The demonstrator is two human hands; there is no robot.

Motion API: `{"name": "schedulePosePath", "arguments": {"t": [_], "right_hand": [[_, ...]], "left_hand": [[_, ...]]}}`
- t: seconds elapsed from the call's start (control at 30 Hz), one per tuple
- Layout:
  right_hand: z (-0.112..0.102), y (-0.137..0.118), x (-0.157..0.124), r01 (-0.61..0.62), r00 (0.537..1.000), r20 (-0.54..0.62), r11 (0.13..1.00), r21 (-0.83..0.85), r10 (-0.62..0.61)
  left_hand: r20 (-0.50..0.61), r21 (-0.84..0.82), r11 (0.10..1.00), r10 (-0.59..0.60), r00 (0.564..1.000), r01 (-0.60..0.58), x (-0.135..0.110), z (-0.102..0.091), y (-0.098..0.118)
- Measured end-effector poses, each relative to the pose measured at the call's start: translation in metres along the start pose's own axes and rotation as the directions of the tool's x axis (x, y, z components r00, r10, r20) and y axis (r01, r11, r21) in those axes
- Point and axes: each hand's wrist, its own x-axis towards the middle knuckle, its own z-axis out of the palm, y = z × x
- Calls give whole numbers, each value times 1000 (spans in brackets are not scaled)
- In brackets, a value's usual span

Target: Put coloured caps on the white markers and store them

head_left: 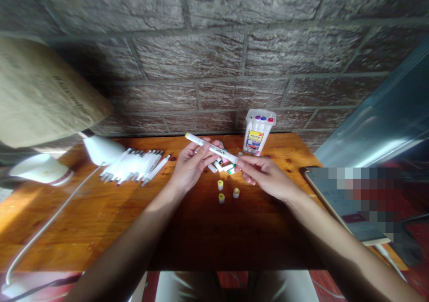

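Both my hands hold one white marker pen (208, 147) slanted above the wooden table (100, 221). My left hand (191, 163) grips its middle with fingers curled. My right hand (264, 174) pinches its lower right end. Under the marker lie several loose caps and short markers (224, 165). Three yellow-topped caps (227, 192) stand upright just in front of my hands.
A row of several white markers (134, 165) lies to the left. A clear marker case (258, 131) stands at the back by the brick wall. A white lamp (100, 150) with cord sits far left, a book or tablet (338, 199) at the right edge.
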Motion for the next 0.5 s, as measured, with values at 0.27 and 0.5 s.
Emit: {"name": "schedulePosePath", "arguments": {"t": [0.27, 0.5], "right_hand": [[-2, 4, 3, 21, 995, -101, 999, 25, -18], [0, 2, 2, 33, 995, -96, 999, -40, -37]], "left_hand": [[12, -106, 992, -72, 997, 72, -1, 3, -2], [43, -121, 991, -58, 997, 62, 1, 0, -5]]}}
